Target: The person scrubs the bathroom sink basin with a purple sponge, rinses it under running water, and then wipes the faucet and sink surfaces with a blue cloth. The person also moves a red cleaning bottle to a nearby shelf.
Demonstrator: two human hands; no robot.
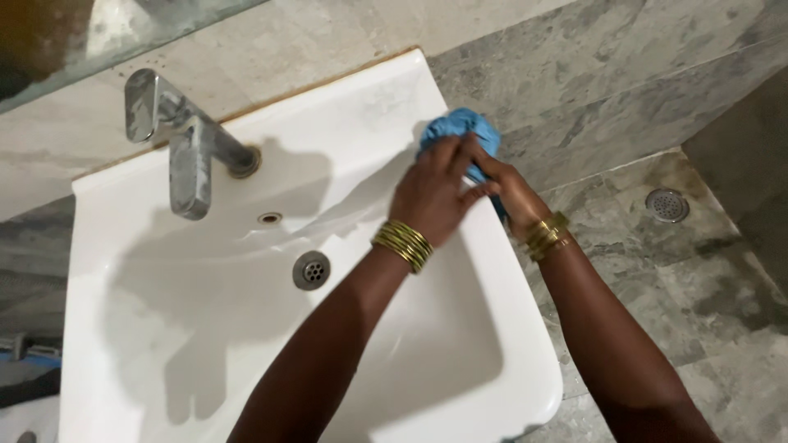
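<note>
Your sink (123, 344) lies open left of the cloth (468, 127), tap (185, 156) well apart. Your left hand (431, 193) and right hand (513, 193) both grip closed on the bunched blue cloth at the sink's right rim.

One white sink (460, 361), one chrome tap (189, 156), one blue cloth (468, 127), two hands, two drains.

A metal tap (185, 143) stands behind the white ceramic sink (164, 328), its round drain (312, 270) in the basin. Both hands, left hand (431, 193) and right hand (513, 193), press a bunched blue cloth (468, 130) on the sink's right rim. A round floor drain (666, 205) lies right of the sink.
</note>
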